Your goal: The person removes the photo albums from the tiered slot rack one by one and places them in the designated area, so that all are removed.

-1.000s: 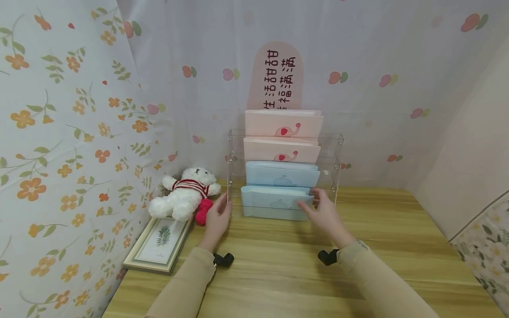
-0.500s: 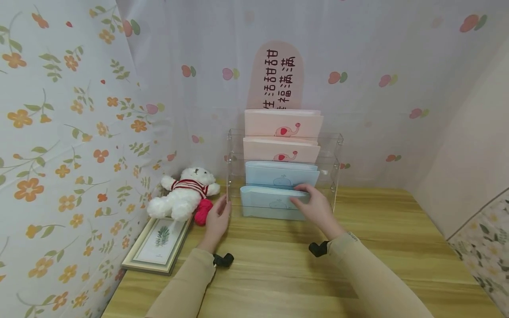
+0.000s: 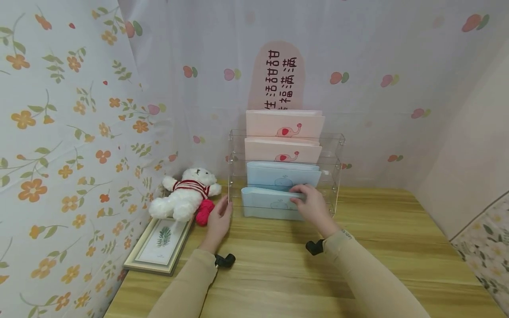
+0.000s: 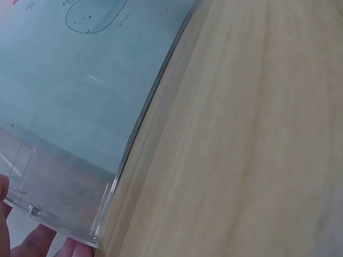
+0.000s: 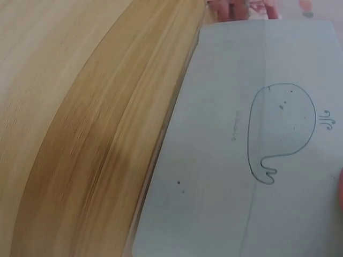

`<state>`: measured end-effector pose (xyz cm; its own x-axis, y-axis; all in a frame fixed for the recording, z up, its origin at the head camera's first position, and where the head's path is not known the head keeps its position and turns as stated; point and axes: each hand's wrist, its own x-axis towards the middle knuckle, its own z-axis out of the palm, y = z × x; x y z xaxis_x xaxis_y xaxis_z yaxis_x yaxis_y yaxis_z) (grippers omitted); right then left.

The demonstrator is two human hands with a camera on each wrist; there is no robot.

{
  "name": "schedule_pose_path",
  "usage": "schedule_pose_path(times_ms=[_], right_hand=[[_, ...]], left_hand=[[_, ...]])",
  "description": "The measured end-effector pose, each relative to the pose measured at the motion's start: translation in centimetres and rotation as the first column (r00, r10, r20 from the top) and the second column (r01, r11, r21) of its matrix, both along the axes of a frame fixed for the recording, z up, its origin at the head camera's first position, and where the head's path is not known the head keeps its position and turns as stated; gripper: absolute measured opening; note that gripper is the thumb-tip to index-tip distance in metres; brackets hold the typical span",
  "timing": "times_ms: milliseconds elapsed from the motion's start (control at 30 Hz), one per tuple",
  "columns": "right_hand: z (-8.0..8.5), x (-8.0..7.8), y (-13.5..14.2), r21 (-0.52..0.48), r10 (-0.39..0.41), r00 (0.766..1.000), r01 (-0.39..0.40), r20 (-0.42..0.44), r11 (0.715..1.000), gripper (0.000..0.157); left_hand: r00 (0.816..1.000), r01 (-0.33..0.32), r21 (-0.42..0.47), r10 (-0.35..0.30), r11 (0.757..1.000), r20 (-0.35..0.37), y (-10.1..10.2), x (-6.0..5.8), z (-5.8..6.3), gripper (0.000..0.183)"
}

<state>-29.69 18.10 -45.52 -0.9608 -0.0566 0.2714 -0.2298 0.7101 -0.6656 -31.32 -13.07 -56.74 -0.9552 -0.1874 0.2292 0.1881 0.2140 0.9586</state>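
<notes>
A clear acrylic file rack stands on the table, holding two pink elephant folders and two blue whale folders in stepped tiers. My left hand grips the rack's lower left side; in the left wrist view, fingertips show behind the clear side panel. My right hand pinches the top edge of the front blue folder, near its right end. That folder's whale drawing fills much of the right wrist view, where the right hand is mostly out of frame. Behind it sits the second blue folder.
Left of the rack lies a white plush bear in a striped sweater, with a red yarn bundle beside it. A framed leaf picture lies at the wooden table's left edge. Patterned curtains hang behind.
My right hand has moved left from the front blue folder's right end along its top edge and now pinches it there. The left hand stays on the rack's side.
</notes>
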Motion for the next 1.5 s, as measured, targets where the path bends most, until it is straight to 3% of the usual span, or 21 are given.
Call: schedule_pose_path(times_ms=[267,433,633,733,900,1133,1267,1500], right_hand=[[0.6,0.4,-0.2,-0.002,-0.004,0.995,0.004,-0.097,1.0,0.013],[2.3,1.3,0.0,-0.042,0.001,0.98,-0.01,-0.197,0.999,0.013],[4.4,3.3,0.3,-0.078,0.017,0.959,-0.041,-0.282,0.996,0.015],[4.9,4.7,0.5,-0.072,0.038,0.971,-0.057,-0.236,0.996,0.016],[4.5,6.4,0.7,-0.026,0.106,0.992,-0.108,-0.069,0.994,0.015],[3.0,7.0,0.9,0.013,0.13,0.983,-0.133,0.133,0.991,0.013],[2.0,6.7,1.2,0.014,0.127,0.977,-0.131,0.169,0.991,0.014],[-0.6,5.6,2.5,0.142,0.197,0.968,-0.219,0.158,0.965,0.018]], left_hand=[[1.0,-0.007,-0.03,0.006,1.0,-0.027,0.2,0.1,-0.3,0.043],[0.997,-0.032,-0.072,0.027,0.997,-0.07,0.3,-0.2,-0.6,0.042],[1.0,0.006,-0.037,-0.007,0.999,-0.028,0.1,-0.2,-0.5,0.044],[1.0,0.007,-0.031,-0.008,0.999,-0.017,0.0,0.0,-0.4,0.044],[0.999,-0.009,-0.056,0.006,0.998,-0.039,-0.2,0.0,-0.4,0.044],[0.999,-0.033,-0.098,0.03,0.995,-0.034,-0.3,0.0,-0.5,0.044],[1.0,0.002,-0.072,-0.004,0.997,-0.026,-0.4,0.1,-0.2,0.045],[1.0,0.005,-0.079,-0.004,0.997,0.004,-0.2,0.2,0.2,0.044]])
